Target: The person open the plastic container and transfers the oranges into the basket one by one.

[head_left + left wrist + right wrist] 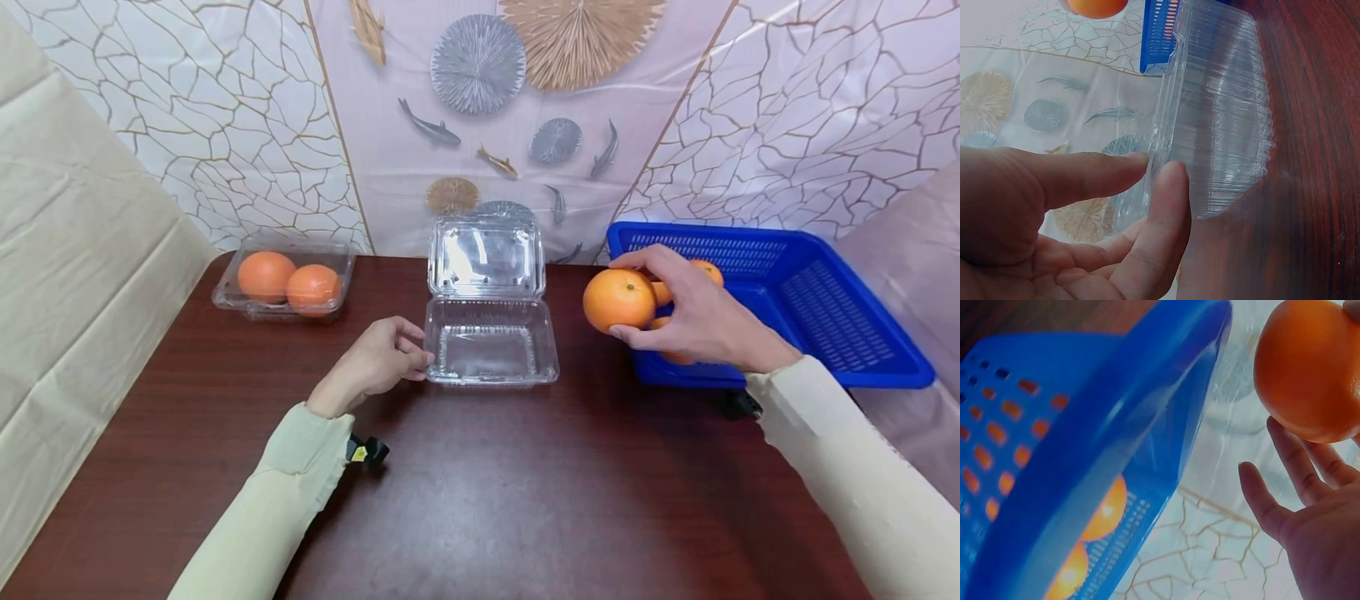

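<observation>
Holding an orange [618, 298] in my right hand [693, 317], fingertips curled round it, lifted just above the blue basket's [825, 333] near-left rim. Left hand [378, 360] pinches the left rim of the open clamshell [490, 346] mid-tabletop so it won't slide. Filled clamshell [285, 287] sits at far-left corner.

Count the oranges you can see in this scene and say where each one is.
5 at least. Two sit in the closed clear box at far left. One is in the right hand's grip. Two or more lie in the blue basket, partly hidden.
</observation>
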{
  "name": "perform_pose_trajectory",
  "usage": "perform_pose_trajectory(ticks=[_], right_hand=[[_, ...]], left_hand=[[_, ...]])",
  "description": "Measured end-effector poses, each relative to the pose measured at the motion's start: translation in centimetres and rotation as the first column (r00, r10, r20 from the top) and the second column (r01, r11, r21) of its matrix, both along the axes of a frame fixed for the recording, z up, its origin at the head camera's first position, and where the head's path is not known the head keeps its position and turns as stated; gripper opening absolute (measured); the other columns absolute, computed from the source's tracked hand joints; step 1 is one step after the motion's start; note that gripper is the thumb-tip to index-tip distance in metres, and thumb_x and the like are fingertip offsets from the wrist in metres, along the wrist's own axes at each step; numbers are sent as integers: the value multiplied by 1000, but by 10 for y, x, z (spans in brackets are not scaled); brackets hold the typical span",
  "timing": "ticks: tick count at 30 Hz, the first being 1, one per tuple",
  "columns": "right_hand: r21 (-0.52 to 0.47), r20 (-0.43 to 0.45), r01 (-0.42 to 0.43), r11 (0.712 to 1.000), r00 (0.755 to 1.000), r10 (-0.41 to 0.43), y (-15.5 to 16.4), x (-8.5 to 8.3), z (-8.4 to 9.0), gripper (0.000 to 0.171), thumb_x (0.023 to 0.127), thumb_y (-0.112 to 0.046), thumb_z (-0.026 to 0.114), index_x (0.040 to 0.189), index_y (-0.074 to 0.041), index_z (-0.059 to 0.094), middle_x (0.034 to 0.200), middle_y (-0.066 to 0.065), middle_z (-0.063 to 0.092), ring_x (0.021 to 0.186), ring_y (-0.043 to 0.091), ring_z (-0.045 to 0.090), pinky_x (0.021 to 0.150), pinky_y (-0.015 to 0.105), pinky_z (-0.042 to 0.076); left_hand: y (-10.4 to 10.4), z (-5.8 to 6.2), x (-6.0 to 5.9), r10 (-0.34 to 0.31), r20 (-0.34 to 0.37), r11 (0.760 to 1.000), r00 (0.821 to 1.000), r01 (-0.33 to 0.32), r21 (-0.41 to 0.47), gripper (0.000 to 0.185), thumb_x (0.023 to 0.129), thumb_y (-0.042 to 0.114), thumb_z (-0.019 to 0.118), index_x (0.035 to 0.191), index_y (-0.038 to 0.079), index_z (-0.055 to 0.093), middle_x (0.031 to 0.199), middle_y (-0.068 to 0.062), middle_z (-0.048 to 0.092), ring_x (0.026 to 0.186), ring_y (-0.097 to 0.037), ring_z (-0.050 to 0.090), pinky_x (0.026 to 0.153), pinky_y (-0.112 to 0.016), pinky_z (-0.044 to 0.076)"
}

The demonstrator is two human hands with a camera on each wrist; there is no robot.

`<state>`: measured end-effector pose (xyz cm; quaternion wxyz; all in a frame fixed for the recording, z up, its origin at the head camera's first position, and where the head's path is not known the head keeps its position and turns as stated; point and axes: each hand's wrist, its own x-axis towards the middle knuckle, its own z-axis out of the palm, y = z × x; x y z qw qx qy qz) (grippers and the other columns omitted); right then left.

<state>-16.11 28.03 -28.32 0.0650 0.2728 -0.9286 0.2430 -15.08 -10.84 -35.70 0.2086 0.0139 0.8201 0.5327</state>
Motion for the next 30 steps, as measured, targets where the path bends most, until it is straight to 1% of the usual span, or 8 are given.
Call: perform_pose_trajectory(ticks=[5, 10, 13, 20, 26, 30], right_hand=[[10, 14, 28, 1000, 999, -29, 12, 0, 0, 67, 78, -24, 90, 136, -22, 56, 127, -5, 60, 102, 6, 54, 82, 9, 47], [-2, 51, 103, 995, 993, -103, 26, 1, 0, 68, 79, -25, 89, 138, -24, 55, 132, -1, 57, 103, 9, 54, 82, 7, 44], [-11, 70, 140, 990, 988, -139, 34, 1, 0, 69, 80, -26, 89, 139, -23, 54, 134, 2, 56, 106, 15, 55, 81, 5, 43], [8, 110, 206, 979, 972, -205, 52, -1, 0, 66, 83, -30, 86, 138, -16, 53, 134, 9, 56, 114, 32, 55, 78, 6, 40], [9, 60, 233, 972, 971, -233, 67, -3, -3, 66, 83, -31, 86, 137, -13, 53, 132, 10, 57, 113, 32, 55, 82, 6, 35], [3, 64, 262, 965, 963, -262, 76, -2, -6, 65, 84, -33, 86, 137, -14, 53, 133, 11, 57, 114, 30, 54, 82, 8, 34]], left_hand=[[0, 0, 1, 2, 8, 1000, 1000, -2, -1, 38, 99, 5, 64, 132, -6, 49, 103, -17, 69, 92, -32, 76, 86, -40, 62], [0, 1, 1, -1, 1, 1000, 1000, 1, -12, 38, 99, 6, 65, 132, -6, 50, 101, -17, 69, 92, -33, 75, 86, -40, 62], [0, 2, 1, 2, -3, 1000, 1000, -2, -20, 39, 99, 6, 65, 132, -6, 50, 101, -17, 69, 92, -33, 75, 86, -40, 62], [0, 2, 1, 6, 2, 1000, 1000, -6, -16, 39, 98, 5, 65, 132, -6, 50, 100, -17, 69, 91, -32, 75, 86, -40, 62], [0, 2, 0, 5, 5, 1000, 1000, -5, -17, 39, 99, 6, 65, 133, -6, 51, 101, -17, 69, 92, -32, 76, 87, -40, 62], [0, 2, 1, 7, 7, 1000, 1000, -7, -18, 39, 99, 6, 65, 133, -5, 51, 101, -17, 69, 92, -32, 76, 87, -40, 62]])
